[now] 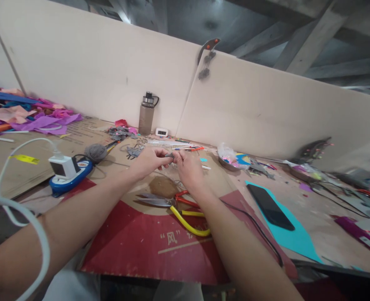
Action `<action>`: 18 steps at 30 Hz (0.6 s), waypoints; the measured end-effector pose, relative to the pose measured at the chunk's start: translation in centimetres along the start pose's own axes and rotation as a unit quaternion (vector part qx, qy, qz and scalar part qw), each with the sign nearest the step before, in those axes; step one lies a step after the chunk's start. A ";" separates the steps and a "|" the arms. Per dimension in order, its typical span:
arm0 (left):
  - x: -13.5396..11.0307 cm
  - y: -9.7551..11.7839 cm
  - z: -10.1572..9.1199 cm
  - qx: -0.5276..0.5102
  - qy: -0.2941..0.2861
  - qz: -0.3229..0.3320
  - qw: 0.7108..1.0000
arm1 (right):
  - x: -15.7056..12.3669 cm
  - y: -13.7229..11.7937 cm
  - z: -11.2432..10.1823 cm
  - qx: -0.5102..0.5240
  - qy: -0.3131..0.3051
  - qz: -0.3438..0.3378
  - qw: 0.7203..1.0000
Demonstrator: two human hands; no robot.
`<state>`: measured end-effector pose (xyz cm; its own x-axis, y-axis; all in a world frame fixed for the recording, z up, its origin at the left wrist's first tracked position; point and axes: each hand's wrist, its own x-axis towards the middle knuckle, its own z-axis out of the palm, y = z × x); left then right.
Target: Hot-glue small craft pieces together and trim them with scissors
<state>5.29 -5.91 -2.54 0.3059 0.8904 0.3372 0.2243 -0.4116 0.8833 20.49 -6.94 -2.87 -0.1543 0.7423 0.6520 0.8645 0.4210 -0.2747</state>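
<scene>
My left hand (153, 161) and my right hand (188, 168) meet above the middle of the cardboard. Between their closed fingertips is a small grey piece (170, 155), perhaps yarn or fabric; its exact kind is hard to make out. Below the hands lies a cutting tool with metal blades (155, 201) and yellow handles (189, 223). Red handles (185, 200) show beside it, partly hidden by my right forearm. A thin dark cord (257, 228) runs past that forearm. Left of my left hand lie a ball of grey yarn (95, 153) and grey scraps with black strands (133, 151).
A blue power strip (69, 179) with a white charger (61, 166) and looping cable is at left. Colourful paper scraps (44, 119) are piled behind. A bottle (146, 117) stands against the partition (110, 67). At right, a phone (271, 207) lies on turquoise paper (300, 244).
</scene>
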 end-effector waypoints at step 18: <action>0.2 -0.5 0.4 -0.035 0.065 -0.034 0.997 | 0.1 0.0 0.0 0.182 -0.011 0.026 0.983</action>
<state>5.63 -5.58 -3.01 0.1684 0.9354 0.3108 0.1747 -0.3387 0.9245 20.47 -6.90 -2.77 -0.1286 0.7766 0.6168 0.6433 0.5386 -0.5440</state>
